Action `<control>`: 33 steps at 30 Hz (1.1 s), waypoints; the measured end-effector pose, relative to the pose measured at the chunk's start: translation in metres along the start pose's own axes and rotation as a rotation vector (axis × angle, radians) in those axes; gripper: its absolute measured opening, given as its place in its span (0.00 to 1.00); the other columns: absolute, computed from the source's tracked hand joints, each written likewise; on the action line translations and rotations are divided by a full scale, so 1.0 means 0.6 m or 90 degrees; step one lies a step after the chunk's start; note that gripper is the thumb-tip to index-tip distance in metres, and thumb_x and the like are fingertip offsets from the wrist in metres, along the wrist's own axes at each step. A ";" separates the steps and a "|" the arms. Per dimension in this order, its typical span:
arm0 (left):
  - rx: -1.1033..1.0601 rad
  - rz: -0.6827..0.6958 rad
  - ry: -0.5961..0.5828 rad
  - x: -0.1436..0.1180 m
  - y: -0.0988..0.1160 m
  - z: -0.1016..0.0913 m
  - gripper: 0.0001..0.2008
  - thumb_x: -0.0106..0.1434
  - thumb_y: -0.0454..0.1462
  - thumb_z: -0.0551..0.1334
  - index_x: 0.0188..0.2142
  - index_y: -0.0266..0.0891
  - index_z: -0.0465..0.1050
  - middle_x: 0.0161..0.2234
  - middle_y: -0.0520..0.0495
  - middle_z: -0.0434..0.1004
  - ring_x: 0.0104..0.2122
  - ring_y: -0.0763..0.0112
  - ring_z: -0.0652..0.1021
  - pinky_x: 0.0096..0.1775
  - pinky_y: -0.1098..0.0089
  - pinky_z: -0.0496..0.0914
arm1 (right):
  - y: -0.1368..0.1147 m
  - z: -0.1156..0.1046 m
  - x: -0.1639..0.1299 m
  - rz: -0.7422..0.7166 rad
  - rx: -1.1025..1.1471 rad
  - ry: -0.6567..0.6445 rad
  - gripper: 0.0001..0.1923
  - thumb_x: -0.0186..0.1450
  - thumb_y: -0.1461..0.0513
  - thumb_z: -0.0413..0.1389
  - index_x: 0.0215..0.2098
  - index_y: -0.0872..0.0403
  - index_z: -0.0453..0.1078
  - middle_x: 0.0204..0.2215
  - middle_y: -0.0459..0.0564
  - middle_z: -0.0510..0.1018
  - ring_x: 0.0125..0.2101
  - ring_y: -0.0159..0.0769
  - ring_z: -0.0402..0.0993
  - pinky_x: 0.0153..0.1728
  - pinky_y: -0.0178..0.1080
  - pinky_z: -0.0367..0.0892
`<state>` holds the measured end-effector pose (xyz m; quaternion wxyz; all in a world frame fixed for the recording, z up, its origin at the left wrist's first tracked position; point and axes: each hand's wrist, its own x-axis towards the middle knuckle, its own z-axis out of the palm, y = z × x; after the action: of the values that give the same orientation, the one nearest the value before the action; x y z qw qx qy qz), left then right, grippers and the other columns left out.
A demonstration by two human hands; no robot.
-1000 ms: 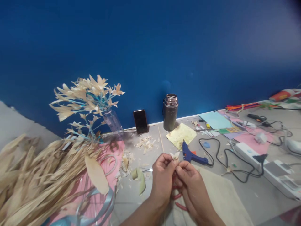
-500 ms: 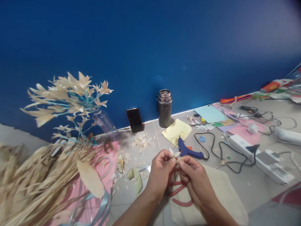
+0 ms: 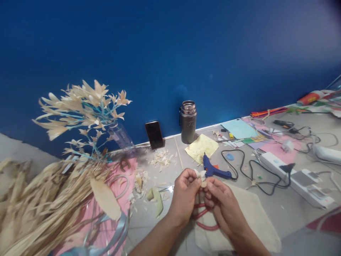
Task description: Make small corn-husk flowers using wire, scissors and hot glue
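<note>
Between my fingertips is a small pale husk flower (image 3: pixel 199 174). My left hand (image 3: pixel 182 197) is closed in a pinch on its base. My right hand (image 3: pixel 223 200) is closed too, its thumb and fingers pinching a small husk petal (image 3: pixel 204 184) at the flower's near side. Fingers hide most of where the two meet. Below the hands, partly covered, lies a tool with red looped handles (image 3: pixel 207 225) on a cream cloth (image 3: pixel 255 217). Just beyond my fingers a blue glue gun (image 3: pixel 217 172) rests by a yellow paper sheet (image 3: pixel 201 147).
At left, husk flowers (image 3: pixel 90 97) on blue stems lean from a clear bottle (image 3: pixel 122 138) above dried husks (image 3: pixel 34 202). A phone (image 3: pixel 154 135) and a steel flask (image 3: pixel 188 124) stand by the blue wall. Right are cables and a power strip (image 3: pixel 277 163).
The petal piece in my right fingers now shows more clearly against the flower. Both hands stay close together, with small finger movements. The whole view has shifted slightly.
</note>
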<state>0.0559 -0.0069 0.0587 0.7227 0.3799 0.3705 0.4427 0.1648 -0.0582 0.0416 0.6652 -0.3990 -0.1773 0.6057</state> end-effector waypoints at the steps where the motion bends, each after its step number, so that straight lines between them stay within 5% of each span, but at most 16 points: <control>1: 0.004 0.001 -0.008 0.000 0.000 -0.001 0.17 0.54 0.43 0.74 0.30 0.40 0.67 0.24 0.55 0.70 0.24 0.76 0.71 0.28 0.75 0.67 | -0.001 -0.002 0.001 0.002 0.005 0.001 0.16 0.55 0.54 0.73 0.28 0.55 0.74 0.20 0.41 0.67 0.21 0.25 0.55 0.21 0.28 0.53; 9: -0.039 -0.043 -0.041 0.004 0.002 -0.001 0.20 0.50 0.45 0.76 0.30 0.40 0.67 0.24 0.53 0.72 0.24 0.75 0.73 0.30 0.74 0.66 | -0.001 -0.012 0.010 0.118 0.096 -0.032 0.13 0.52 0.59 0.74 0.27 0.59 0.77 0.22 0.44 0.70 0.21 0.22 0.53 0.19 0.27 0.48; 16: -0.057 -0.029 -0.036 0.011 0.010 -0.003 0.20 0.50 0.42 0.77 0.30 0.40 0.66 0.24 0.56 0.69 0.22 0.79 0.68 0.28 0.76 0.62 | -0.025 -0.029 0.010 0.039 0.039 0.036 0.18 0.53 0.52 0.73 0.29 0.57 0.78 0.23 0.44 0.70 0.21 0.24 0.55 0.19 0.28 0.49; 26: 0.058 -0.019 -0.023 0.030 0.019 -0.008 0.18 0.50 0.43 0.74 0.29 0.40 0.67 0.20 0.57 0.66 0.20 0.79 0.66 0.25 0.76 0.59 | -0.046 -0.027 0.018 -0.035 -0.303 -0.030 0.19 0.59 0.48 0.66 0.27 0.53 0.72 0.18 0.40 0.65 0.20 0.28 0.53 0.21 0.33 0.48; 30: 0.096 0.005 0.062 0.075 0.034 -0.018 0.19 0.46 0.43 0.75 0.27 0.40 0.68 0.18 0.57 0.68 0.19 0.77 0.69 0.24 0.76 0.62 | -0.088 -0.066 0.054 -0.225 -0.664 0.024 0.18 0.64 0.48 0.58 0.25 0.51 0.72 0.21 0.45 0.71 0.23 0.35 0.63 0.26 0.37 0.57; 33: 0.122 0.027 0.087 0.109 0.039 -0.023 0.16 0.46 0.42 0.74 0.27 0.39 0.69 0.19 0.55 0.71 0.21 0.74 0.74 0.26 0.74 0.66 | -0.104 -0.101 0.085 -0.316 -0.983 0.029 0.11 0.66 0.54 0.55 0.37 0.50 0.77 0.34 0.52 0.80 0.36 0.45 0.73 0.35 0.42 0.64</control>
<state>0.0576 0.0638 0.0601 0.6469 0.4240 0.4514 0.4450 0.2604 -0.0261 0.0383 0.3208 -0.7069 -0.6149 0.1386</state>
